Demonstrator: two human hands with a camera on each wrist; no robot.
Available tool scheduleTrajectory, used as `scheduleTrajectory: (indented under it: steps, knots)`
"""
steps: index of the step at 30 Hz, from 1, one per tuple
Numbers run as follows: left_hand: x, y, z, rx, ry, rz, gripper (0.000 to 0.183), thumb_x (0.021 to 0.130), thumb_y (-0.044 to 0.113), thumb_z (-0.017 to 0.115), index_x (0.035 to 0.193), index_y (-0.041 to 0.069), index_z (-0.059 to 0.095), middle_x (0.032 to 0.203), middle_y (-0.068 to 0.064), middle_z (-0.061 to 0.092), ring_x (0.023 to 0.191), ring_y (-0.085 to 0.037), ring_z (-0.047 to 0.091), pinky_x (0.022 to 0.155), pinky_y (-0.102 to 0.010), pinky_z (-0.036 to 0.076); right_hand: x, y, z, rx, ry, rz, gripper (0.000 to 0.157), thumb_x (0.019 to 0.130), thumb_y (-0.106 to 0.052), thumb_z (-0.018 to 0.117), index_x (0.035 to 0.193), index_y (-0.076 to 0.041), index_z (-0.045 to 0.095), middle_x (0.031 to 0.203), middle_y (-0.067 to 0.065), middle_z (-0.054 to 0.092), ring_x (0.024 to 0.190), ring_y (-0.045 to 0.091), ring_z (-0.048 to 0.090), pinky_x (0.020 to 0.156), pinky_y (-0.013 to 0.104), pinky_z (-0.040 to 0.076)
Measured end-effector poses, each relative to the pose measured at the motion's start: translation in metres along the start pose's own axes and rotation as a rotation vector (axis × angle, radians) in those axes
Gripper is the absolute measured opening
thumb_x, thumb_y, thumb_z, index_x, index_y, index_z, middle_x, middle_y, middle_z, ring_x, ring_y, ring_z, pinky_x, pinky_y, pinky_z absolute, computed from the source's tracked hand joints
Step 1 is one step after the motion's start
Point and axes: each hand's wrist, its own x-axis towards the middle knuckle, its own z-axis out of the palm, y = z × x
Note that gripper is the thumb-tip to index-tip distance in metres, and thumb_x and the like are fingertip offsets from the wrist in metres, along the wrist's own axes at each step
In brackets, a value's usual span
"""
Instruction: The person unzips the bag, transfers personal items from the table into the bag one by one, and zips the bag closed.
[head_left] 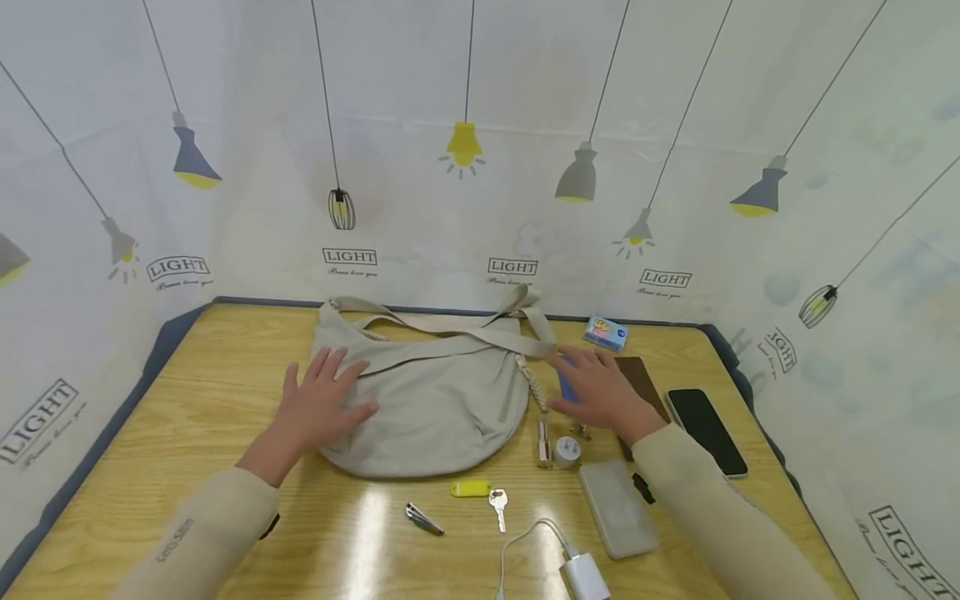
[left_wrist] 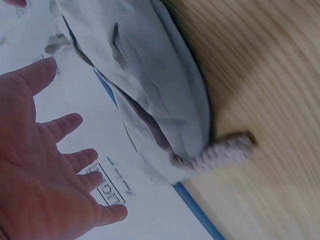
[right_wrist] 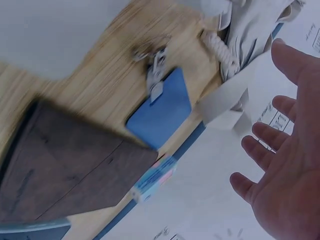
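A beige fabric shoulder bag (head_left: 427,408) lies flat on the wooden table, its strap (head_left: 480,333) looped along the top. Over the bag's left side is my left hand (head_left: 318,404), fingers spread and holding nothing; the left wrist view shows it apart from the bag. My right hand (head_left: 600,387) hovers by the strap's right end, also with spread fingers and nothing in its grasp. Below it lies a blue card holder (right_wrist: 167,112) with a metal clasp (right_wrist: 156,70), beside a dark brown leather-like cover (right_wrist: 75,170). The right forearm partly hides that cover in the head view.
Rightward are a phone (head_left: 705,429), a small blue box (head_left: 606,332) and a translucent case (head_left: 618,510). A lipstick (head_left: 543,442) stands near a round white item (head_left: 567,451). In front lie nail clippers (head_left: 424,519), a key (head_left: 498,507) with yellow tag (head_left: 471,489), and a corded white charger (head_left: 585,577).
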Motion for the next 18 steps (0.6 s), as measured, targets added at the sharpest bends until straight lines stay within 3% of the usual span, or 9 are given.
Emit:
scheduleTrajectory:
  steps: [7, 18]
  knots:
    - [0.023, 0.024, 0.013, 0.027, -0.092, -0.017, 0.068, 0.092, 0.055, 0.054, 0.148, 0.018, 0.041, 0.158, -0.018, 0.025, 0.148, -0.042, 0.014, 0.110, -0.073, 0.005, 0.016, -0.014, 0.005, -0.023, -0.014, -0.049, 0.073, 0.087, -0.045, 0.068, 0.148, -0.015, 0.041, 0.149, 0.018, 0.043, 0.137, 0.037, 0.042, 0.110, 0.062, 0.029]
    - [0.056, 0.054, 0.038, 0.025, -0.173, -0.051, 0.074, 0.091, 0.062, 0.050, 0.150, 0.018, 0.038, 0.159, -0.015, 0.026, 0.150, -0.038, 0.015, 0.114, -0.069, 0.007, 0.033, -0.027, 0.012, -0.057, -0.085, 0.008, 0.074, 0.088, -0.051, 0.065, 0.150, -0.020, 0.038, 0.155, 0.013, 0.037, 0.140, 0.037, 0.039, 0.115, 0.063, 0.020]
